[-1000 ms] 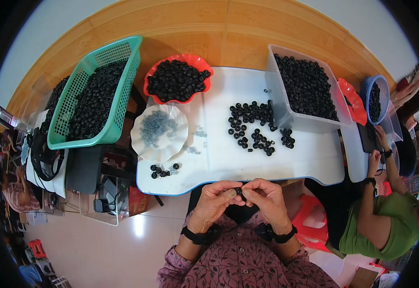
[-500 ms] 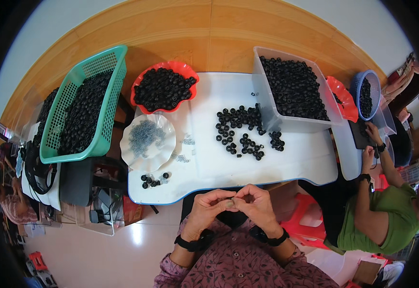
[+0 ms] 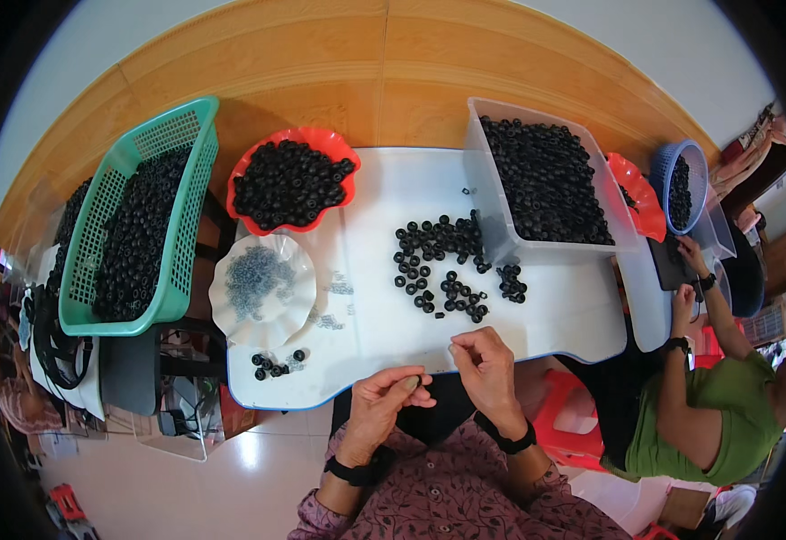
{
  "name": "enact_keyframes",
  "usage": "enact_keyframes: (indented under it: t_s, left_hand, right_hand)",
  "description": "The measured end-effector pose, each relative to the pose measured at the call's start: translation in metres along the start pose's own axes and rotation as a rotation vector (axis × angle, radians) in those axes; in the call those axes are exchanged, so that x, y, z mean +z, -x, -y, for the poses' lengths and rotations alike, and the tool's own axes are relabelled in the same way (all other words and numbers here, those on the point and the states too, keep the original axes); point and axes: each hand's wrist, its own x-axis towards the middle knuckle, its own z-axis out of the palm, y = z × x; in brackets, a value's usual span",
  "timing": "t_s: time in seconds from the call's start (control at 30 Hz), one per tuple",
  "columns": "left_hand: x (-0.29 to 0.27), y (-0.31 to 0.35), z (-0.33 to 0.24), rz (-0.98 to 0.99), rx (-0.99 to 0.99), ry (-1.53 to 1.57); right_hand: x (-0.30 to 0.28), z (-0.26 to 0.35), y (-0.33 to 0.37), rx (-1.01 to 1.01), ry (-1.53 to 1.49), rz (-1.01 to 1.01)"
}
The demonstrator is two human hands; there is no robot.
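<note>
Just off the front edge of the white table, my left hand pinches a small black part between thumb and fingertips. A short way to its right is my right hand, thumb and forefinger pressed together; what they hold, if anything, is too small to make out. Loose black ring-shaped parts are scattered beyond my hands, and a few more black parts lie at the table's near left. Small grey pieces fill the middle of a white wavy-rimmed plate.
A red scalloped bowl of black parts stands behind the plate. Left of it is a green basket, also filled. A clear bin of black parts sits at the back right. A co-worker in a green shirt works at the right.
My hands, together before, have come apart; the left sits a little lower and left, the right slightly higher. The view has shifted, so the table appears lower.
</note>
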Motion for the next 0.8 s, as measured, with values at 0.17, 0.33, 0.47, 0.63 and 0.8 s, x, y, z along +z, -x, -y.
enact_keyframes:
  t_s: [0.17, 0.33, 0.47, 0.63, 0.8]
  left_hand:
    - [-0.003, -0.005, -0.002, -0.013, -0.016, -0.032]
    - [-0.007, -0.008, -0.005, 0.001, -0.045, -0.030]
    - [-0.009, -0.009, -0.005, 0.013, -0.075, -0.053]
    - [-0.010, -0.010, -0.005, 0.027, -0.071, -0.031]
    - [-0.009, -0.010, -0.004, -0.016, -0.048, 0.001]
  right_hand:
    - [0.016, -0.010, -0.020, -0.163, 0.141, -0.062]
    - [0.028, -0.009, -0.030, -0.276, 0.311, -0.088]
    - [0.033, -0.014, -0.032, -0.254, 0.454, -0.041]
    - [0.030, -0.015, -0.032, -0.256, 0.472, -0.014]
    - [0.018, -0.013, -0.018, 0.036, -0.057, 0.056]
